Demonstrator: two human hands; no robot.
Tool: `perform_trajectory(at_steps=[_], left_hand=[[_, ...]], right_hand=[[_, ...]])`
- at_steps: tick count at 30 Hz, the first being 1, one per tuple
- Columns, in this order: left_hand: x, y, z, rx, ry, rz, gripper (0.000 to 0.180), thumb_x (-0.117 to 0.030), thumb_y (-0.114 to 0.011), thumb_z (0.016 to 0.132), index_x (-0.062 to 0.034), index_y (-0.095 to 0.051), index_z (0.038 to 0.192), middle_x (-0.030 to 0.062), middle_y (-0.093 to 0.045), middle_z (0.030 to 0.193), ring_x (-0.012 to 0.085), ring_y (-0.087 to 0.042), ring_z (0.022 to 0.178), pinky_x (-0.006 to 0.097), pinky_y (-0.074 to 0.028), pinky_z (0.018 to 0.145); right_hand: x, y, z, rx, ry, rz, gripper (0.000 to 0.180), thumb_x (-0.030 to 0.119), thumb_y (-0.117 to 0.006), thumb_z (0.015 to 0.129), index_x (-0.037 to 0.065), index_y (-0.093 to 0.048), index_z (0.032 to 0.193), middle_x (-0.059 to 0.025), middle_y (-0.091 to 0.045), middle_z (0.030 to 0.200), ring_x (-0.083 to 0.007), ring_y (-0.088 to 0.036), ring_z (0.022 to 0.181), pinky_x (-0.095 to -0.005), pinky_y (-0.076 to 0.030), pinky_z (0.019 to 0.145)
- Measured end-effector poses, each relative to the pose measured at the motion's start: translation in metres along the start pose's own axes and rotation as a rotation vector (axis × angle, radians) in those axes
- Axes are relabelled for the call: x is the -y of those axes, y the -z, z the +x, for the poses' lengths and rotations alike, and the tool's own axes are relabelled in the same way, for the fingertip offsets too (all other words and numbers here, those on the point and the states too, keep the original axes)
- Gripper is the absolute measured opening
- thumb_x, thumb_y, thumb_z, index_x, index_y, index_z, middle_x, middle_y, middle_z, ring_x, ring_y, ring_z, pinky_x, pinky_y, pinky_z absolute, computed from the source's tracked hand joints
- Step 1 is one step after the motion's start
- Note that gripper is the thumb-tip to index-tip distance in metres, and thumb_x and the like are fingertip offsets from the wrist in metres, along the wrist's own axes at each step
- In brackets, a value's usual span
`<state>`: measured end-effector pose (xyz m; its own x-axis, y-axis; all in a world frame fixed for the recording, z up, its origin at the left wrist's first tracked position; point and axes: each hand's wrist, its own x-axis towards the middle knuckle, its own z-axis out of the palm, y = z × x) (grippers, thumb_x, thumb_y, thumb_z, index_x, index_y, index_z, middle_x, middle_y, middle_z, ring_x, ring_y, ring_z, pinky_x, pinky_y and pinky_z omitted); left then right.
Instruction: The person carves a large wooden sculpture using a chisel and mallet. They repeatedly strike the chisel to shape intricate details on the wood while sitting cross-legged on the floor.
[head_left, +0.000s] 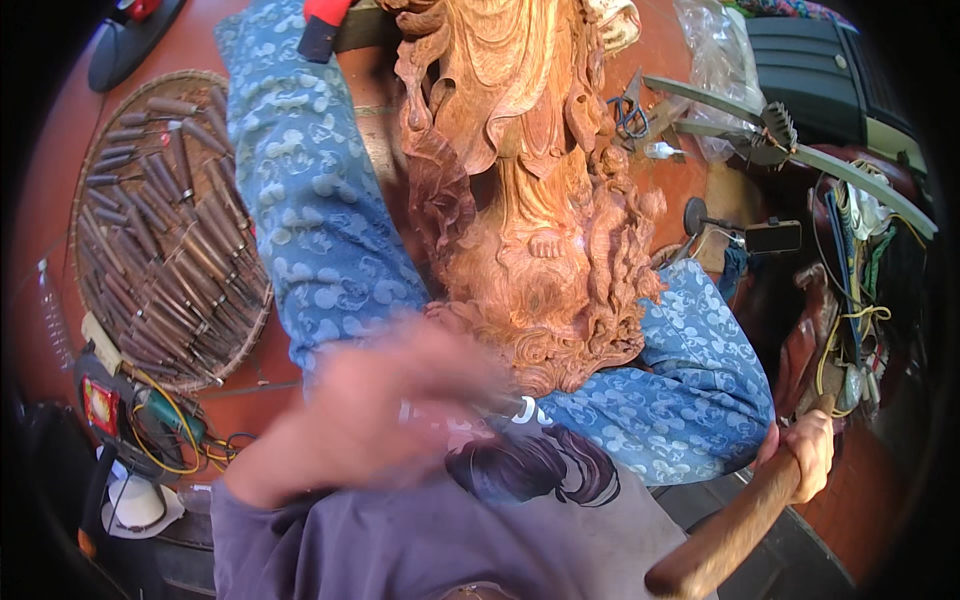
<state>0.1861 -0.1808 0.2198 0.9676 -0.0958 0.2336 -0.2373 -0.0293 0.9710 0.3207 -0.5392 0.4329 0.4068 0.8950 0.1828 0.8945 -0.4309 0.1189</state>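
Observation:
A carved reddish-brown wooden statue (545, 200) with draped robes and an ornate base lies between my legs, its base toward me. My left hand (400, 390) is in front of my body, just short of the statue's base. Motion smears its fingers, so whether it holds anything does not show. Off to the right, beside my knee, my right hand (808, 455) is closed round a wooden mallet (730, 530). The mallet's thick end points down and to the left, away from the statue.
A round woven tray (85, 290) full of wooden-handled carving tools lies at left. Near it are a green power tool (170, 415) and yellow cord. At right stand a phone on a holder (772, 237), scissors (630, 115), a clear plastic bag (715, 60) and a dark case (805, 75).

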Motion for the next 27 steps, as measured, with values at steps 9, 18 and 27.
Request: perform_trajectory(at_steps=[9, 18, 27], left_hand=[[0.008, -0.119, 0.055, 0.025, -0.446, -0.269, 0.032, -0.038, -0.064, 0.083, -0.0106, -0.053, 0.071, 0.0011, -0.044, 0.070, 0.0165, -0.047, 0.064, 0.029, -0.037, 0.056], [0.011, -0.124, 0.069, -0.126, -0.333, -0.268, 0.040, -0.039, -0.066, 0.079, -0.0116, -0.044, 0.060, 0.0003, -0.040, 0.063, 0.0159, -0.045, 0.058, 0.029, -0.033, 0.049], [0.025, -0.125, 0.056, -0.102, -0.404, -0.314, 0.045, -0.045, -0.061, 0.083, -0.0118, -0.040, 0.061, 0.0012, -0.038, 0.064, 0.0157, -0.043, 0.057, 0.029, -0.031, 0.048]], right_hand=[[0.024, -0.033, 0.033, 0.136, 0.116, 0.149, 0.028, 0.000, -0.076, 0.075, 0.006, -0.049, 0.081, -0.0049, -0.051, 0.062, -0.0186, -0.048, 0.051, -0.0333, -0.043, 0.048], [-0.007, -0.054, 0.064, 0.216, 0.251, 0.157, 0.024, -0.003, -0.075, 0.075, 0.001, -0.054, 0.086, -0.0060, -0.051, 0.064, -0.0185, -0.050, 0.052, -0.0345, -0.045, 0.047], [-0.009, -0.049, 0.074, 0.282, 0.291, 0.081, 0.027, 0.000, -0.075, 0.077, 0.002, -0.052, 0.090, -0.0067, -0.053, 0.068, -0.0184, -0.054, 0.058, -0.0361, -0.050, 0.053]])
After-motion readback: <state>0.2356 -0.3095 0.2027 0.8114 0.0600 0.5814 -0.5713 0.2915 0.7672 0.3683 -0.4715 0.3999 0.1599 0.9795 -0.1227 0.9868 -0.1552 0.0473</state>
